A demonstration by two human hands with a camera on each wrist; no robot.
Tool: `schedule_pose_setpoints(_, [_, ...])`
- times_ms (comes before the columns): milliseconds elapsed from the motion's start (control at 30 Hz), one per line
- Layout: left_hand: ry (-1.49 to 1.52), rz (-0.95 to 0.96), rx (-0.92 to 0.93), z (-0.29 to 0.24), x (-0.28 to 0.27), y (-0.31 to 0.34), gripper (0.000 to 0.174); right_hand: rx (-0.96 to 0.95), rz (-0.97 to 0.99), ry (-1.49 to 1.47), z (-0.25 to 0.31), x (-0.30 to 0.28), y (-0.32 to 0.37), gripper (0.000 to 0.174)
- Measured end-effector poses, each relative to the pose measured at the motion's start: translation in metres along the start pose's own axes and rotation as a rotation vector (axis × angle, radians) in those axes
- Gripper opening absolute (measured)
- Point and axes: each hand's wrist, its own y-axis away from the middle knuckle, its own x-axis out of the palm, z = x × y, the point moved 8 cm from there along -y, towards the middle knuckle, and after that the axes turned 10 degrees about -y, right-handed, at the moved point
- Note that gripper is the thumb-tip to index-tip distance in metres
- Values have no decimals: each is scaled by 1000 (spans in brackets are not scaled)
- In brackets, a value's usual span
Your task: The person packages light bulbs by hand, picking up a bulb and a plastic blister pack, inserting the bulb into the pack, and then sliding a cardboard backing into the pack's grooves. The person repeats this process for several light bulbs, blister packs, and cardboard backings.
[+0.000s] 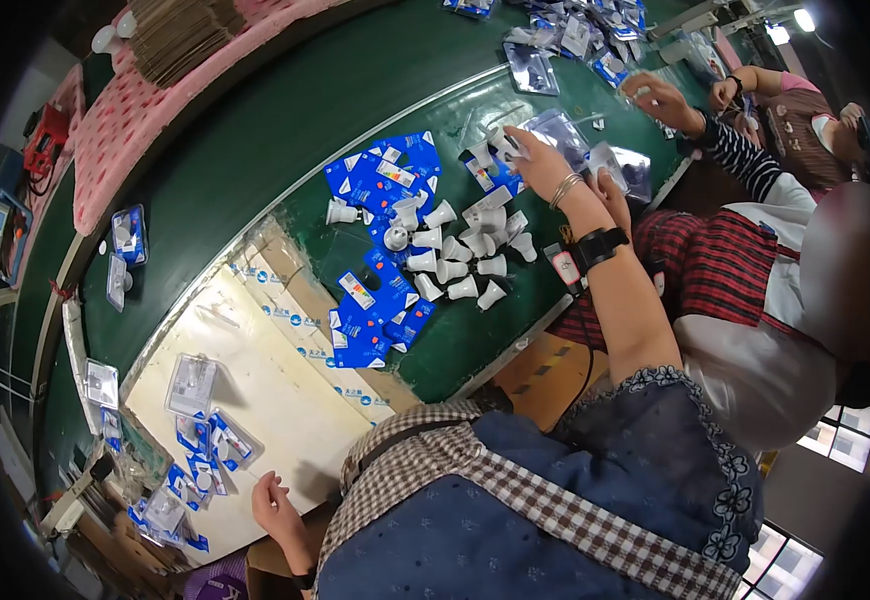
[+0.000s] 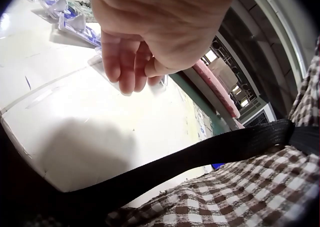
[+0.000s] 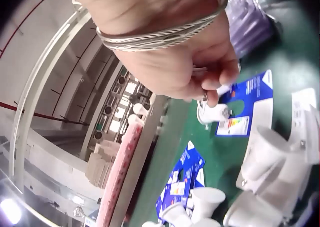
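My right hand (image 1: pixel 547 168) reaches over the green bench, fingers curled with a small white piece (image 3: pixel 200 69) between them, mostly hidden by the hand. Right at its fingertips in the right wrist view is a white spotlight bulb (image 3: pixel 212 113), beside a blue printed card (image 3: pixel 255 102). More white bulbs (image 1: pixel 452 268) are heaped near my right forearm, among several blue cards (image 1: pixel 370 310). My left hand (image 1: pixel 277 508) hovers with loosely bent fingers above the pale board (image 1: pixel 275 400), holding nothing. Packed blister packs (image 1: pixel 193 385) lie beyond it.
Another person in striped sleeves works close on the right, one hand (image 1: pixel 660 100) over the bench. Clear plastic shells (image 1: pixel 560 135) stand past my right hand. A pile of filled packs (image 1: pixel 575 35) lies farther along. Stacked cardboard (image 1: pixel 180 40) rests on a pink-covered ledge (image 1: pixel 125 150).
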Motion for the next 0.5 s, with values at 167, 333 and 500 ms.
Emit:
schedule_pose_setpoints(167, [23, -3, -20, 1, 4, -11, 16, 250, -315, 156, -15, -39, -11, 31])
schedule_pose_setpoints(333, [-18, 60, -73, 8, 9, -17, 16, 197, -318, 427, 2, -30, -32, 29])
schedule_pose_setpoints(500, [21, 83, -114, 14, 12, -19, 17, 166, -78, 864, 1, 1, -52, 19])
